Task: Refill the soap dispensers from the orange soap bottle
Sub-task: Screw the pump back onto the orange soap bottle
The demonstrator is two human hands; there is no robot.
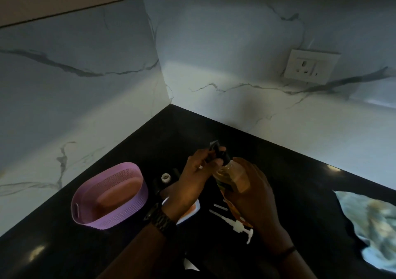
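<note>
A clear bottle of orange soap is held above the black counter, near its middle. My right hand grips its body from the right. My left hand pinches the black pump cap at the bottle's neck. A white pump head with its tube lies on the counter below my hands. Behind my left hand stands a dark dispenser with an uncapped white neck. A white and orange item lies partly hidden under my left wrist.
A pink perforated basket stands to the left on the counter. A crumpled cloth lies at the right edge. Marble walls meet in a corner behind, with a white socket on the right wall.
</note>
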